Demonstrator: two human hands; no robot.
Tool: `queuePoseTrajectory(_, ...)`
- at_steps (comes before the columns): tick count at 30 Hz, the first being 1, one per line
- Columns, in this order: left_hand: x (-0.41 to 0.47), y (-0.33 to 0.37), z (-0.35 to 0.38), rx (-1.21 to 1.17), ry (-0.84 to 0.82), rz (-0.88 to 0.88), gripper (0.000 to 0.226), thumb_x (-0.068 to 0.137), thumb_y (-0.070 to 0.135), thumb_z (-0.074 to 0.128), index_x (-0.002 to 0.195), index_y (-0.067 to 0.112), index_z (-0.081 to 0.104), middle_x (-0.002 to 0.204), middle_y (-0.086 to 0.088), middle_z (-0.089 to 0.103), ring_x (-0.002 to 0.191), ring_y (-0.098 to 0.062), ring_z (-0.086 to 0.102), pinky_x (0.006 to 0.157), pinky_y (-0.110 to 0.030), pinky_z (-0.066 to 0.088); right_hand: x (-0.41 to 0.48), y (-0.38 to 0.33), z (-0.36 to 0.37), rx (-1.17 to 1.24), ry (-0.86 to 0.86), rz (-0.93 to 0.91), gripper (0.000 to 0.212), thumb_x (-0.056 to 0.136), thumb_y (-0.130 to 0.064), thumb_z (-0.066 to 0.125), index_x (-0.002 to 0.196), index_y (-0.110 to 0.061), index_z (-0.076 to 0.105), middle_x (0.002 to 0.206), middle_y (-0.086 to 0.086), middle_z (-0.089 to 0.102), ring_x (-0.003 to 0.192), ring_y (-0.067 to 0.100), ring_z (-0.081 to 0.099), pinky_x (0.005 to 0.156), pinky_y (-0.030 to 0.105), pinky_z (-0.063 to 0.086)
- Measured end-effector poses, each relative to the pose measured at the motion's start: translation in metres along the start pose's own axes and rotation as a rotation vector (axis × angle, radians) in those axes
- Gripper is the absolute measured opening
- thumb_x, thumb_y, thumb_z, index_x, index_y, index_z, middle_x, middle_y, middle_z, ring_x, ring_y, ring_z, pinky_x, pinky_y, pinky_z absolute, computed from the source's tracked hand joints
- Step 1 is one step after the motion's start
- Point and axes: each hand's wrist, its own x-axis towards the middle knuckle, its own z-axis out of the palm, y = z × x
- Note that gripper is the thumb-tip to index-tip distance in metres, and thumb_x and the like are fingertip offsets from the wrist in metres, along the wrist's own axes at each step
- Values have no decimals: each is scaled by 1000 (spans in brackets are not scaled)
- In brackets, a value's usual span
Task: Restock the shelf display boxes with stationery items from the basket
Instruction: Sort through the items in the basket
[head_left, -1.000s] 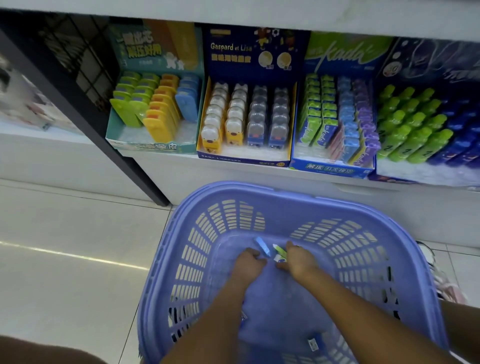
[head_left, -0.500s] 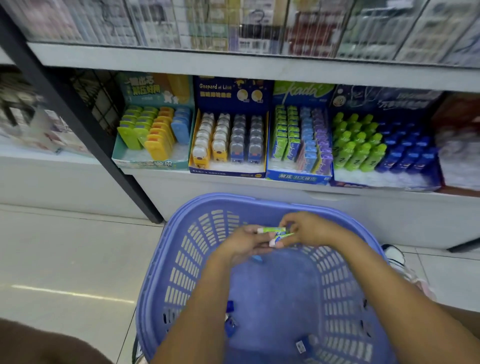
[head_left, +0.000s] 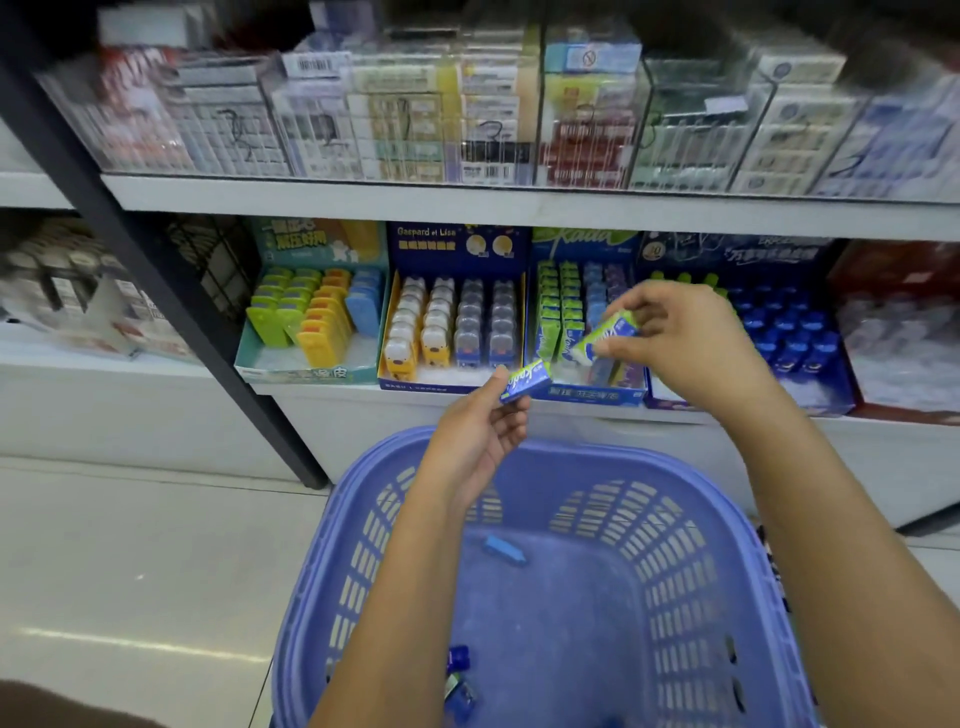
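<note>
Pinching a small blue-and-green cardboard packet (head_left: 524, 382) by one end, the left grip (head_left: 475, 436) hovers above the far rim of the lilac slotted plastic basket (head_left: 675, 545). The right grip (head_left: 685, 348) holds a green-and-white packet (head_left: 605, 338) over the blue cardboard display box (head_left: 587, 396) at the front edge of the white shelf (head_left: 363, 410).

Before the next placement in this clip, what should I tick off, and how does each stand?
1. Right hand grips green pack: ok.
2. Left hand pinches blue pack: ok.
3. Green pack at matching display box: ok.
4. Free slot in green row: cannot tell, the held pack covers its front.
5. Basket holds stock: ok, blue item on its floor.
</note>
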Motion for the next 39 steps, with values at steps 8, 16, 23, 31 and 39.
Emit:
queuePoseTrajectory(8,4,-4,-3,192,89,152,10,91,10,59,97,4,65,82,-8,67,70,-11,64,66,-16,55,26,11,31,-280,66,-135,26,78,-19,75,102,-12,67,91,5,66,78,15,56,74,26,45)
queuePoseTrajectory(16,5,-1,-10,189,117,176,28,88,5,63,115,-1,57,95,-12,69,78,-14,69,70,-18,56,36,12,28,-285,85,-126,20,72,-15,79,90,-11,72,77,1,66,70,11,59,69,24,47)
queuePoseTrajectory(23,3,-1,-6,211,84,189,25,89,4,61,114,-1,58,99,-14,68,82,-16,69,74,-19,57,37,7,30,-351,3,-82,17,75,-16,77,92,-13,75,84,1,70,73,11,59,74,21,45)
queuePoseTrajectory(31,0,-1,0,237,90,245,19,88,8,64,107,5,63,91,-7,69,83,-16,69,70,-18,56,42,-4,35,-513,-50,21,18,77,-20,76,94,-20,73,91,0,73,93,20,65,89,38,49)
queuePoseTrajectory(39,1,3,12,329,97,482,20,87,11,66,107,10,66,98,-6,70,91,-16,66,79,-25,56,21,-16,39,155,-111,-74,11,77,-21,77,85,-24,71,76,-8,68,61,2,60,52,12,48)
